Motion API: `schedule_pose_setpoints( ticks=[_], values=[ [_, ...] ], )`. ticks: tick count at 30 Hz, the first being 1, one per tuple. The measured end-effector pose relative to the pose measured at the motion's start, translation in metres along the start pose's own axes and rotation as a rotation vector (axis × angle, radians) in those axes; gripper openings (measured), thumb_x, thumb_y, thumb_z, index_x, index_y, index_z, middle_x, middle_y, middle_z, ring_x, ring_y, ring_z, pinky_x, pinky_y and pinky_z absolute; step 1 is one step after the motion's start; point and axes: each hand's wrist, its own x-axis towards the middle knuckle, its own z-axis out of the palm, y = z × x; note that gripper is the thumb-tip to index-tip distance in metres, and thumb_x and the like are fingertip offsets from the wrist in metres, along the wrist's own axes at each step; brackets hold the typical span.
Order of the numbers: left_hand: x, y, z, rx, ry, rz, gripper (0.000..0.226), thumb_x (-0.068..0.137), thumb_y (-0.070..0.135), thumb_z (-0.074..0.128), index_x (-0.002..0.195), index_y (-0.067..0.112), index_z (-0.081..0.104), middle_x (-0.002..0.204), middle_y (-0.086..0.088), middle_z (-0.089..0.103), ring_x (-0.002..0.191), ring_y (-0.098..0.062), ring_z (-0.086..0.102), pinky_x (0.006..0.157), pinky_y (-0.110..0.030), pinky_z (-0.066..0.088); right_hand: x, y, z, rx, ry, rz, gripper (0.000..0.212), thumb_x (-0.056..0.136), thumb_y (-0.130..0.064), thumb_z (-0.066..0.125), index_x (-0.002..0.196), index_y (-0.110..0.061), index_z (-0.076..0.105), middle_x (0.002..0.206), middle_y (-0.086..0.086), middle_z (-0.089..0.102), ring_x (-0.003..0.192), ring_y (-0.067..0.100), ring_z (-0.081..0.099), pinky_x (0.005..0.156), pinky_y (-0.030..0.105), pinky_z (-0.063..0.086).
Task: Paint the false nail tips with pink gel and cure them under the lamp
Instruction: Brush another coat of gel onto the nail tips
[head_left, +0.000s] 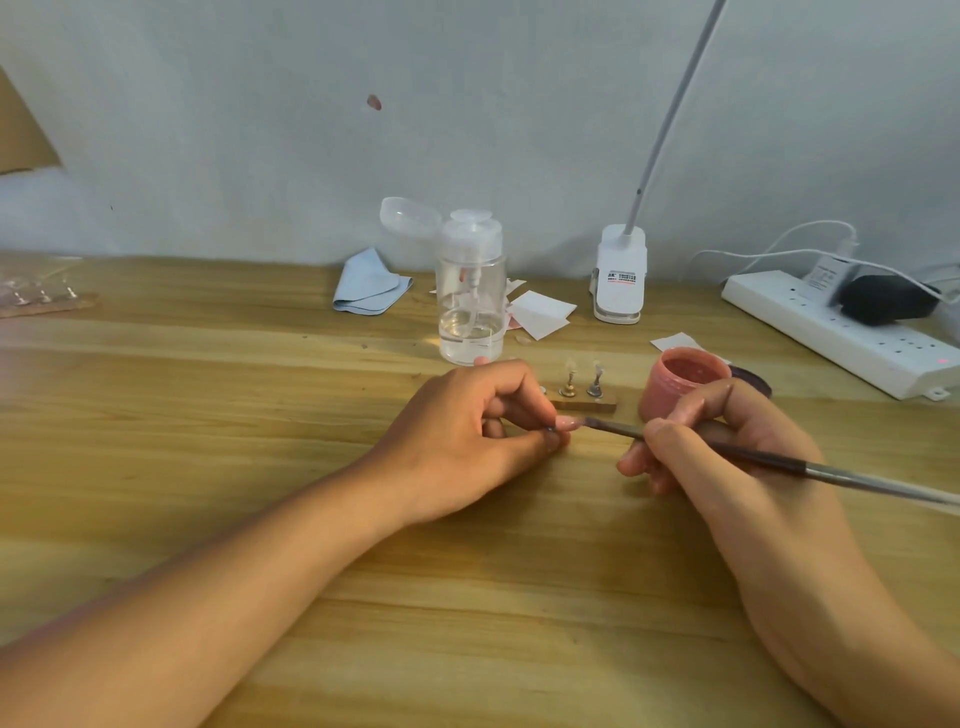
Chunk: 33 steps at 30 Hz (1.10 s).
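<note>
Both hands work low over the worktop: the left hand pinches a nail tip pointing rightward, while the right hand grips the brush, whose bristles meet the tip end-on. Just behind stands the open pink gel pot.

We rest both forearms low, our left hand curled with fingertips pinched together, our right hand closed in a pen-style grip.
</note>
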Motion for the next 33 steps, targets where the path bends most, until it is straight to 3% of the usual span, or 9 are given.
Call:
schedule_pose_setpoints(
  ticks=[9,15,17,19,21,23,27,33],
  values=[
    [0.0001,-0.0015,-0.0002,0.009,0.002,0.011,0.008,0.085,0.020,0.076,0.086,0.019,0.068,0.090,0.011,0.076,0.053,-0.003,0.038,0.053,-0.015,0.034,0.0008,-0.0010,-0.0006,-0.016,-0.024,0.029,0.014,0.085,0.003,0.059,0.078,-0.005,0.050,0.065,0.012,0.071,0.056,0.007,0.059,0.057,0.019,0.048],
    [0.0002,-0.0006,0.0001,0.007,0.004,0.009,0.009,0.085,0.022,0.077,0.086,0.018,0.069,0.090,0.010,0.076,0.054,-0.004,0.038,0.054,-0.016,0.035,0.0001,0.0004,-0.0017,-0.014,-0.003,0.004,0.015,0.086,0.001,0.059,0.077,-0.005,0.049,0.063,0.011,0.069,0.059,0.013,0.057,0.056,0.016,0.047],
    [-0.0003,0.0000,0.0004,-0.004,0.002,0.016,0.010,0.085,0.019,0.077,0.085,0.016,0.068,0.089,0.009,0.077,0.051,0.001,0.039,0.053,-0.013,0.033,0.0018,0.0017,-0.0022,0.016,0.021,0.006,0.016,0.088,0.001,0.058,0.078,-0.008,0.049,0.063,0.010,0.069,0.061,0.016,0.056,0.061,0.020,0.049],
    [-0.0003,0.0002,0.0008,-0.006,0.007,0.011,0.010,0.085,0.018,0.077,0.085,0.016,0.067,0.089,0.011,0.077,0.052,0.002,0.043,0.053,-0.012,0.034,0.0037,0.0028,-0.0027,0.021,0.043,0.008,0.017,0.088,0.004,0.058,0.080,-0.009,0.050,0.064,0.008,0.069,0.064,0.020,0.060,0.071,0.034,0.052],
    [0.0002,0.0006,0.0009,-0.004,0.005,-0.006,0.011,0.086,0.020,0.076,0.087,0.016,0.066,0.091,0.016,0.076,0.061,-0.005,0.050,0.055,-0.014,0.037,0.0040,0.0030,-0.0026,-0.036,0.001,-0.014,0.016,0.086,0.006,0.061,0.082,-0.008,0.053,0.071,0.009,0.071,0.071,0.026,0.067,0.075,0.039,0.052],
    [0.0004,0.0008,0.0005,-0.013,0.000,-0.020,0.012,0.086,0.021,0.076,0.089,0.016,0.065,0.093,0.019,0.075,0.067,-0.014,0.055,0.057,-0.018,0.040,0.0029,0.0023,-0.0016,-0.084,-0.054,-0.042,0.019,0.082,0.005,0.066,0.079,-0.012,0.057,0.077,0.013,0.069,0.082,0.034,0.066,0.074,0.035,0.050],
    [0.0001,0.0010,0.0002,-0.008,0.002,-0.016,0.013,0.086,0.021,0.075,0.090,0.016,0.065,0.094,0.021,0.075,0.062,-0.014,0.047,0.055,-0.017,0.039,0.0035,0.0047,-0.0032,-0.095,-0.038,-0.023,0.019,0.078,0.004,0.068,0.077,-0.012,0.057,0.080,0.021,0.067,0.084,0.046,0.059,0.075,0.038,0.045],
    [0.0004,0.0007,0.0002,-0.005,0.002,-0.009,0.012,0.086,0.021,0.075,0.091,0.017,0.065,0.093,0.018,0.075,0.060,-0.011,0.046,0.055,-0.015,0.038,0.0034,0.0071,-0.0032,-0.151,-0.080,-0.045,0.017,0.076,-0.001,0.068,0.078,-0.016,0.059,0.082,0.022,0.067,0.084,0.043,0.061,0.068,0.032,0.048]
  ],
)
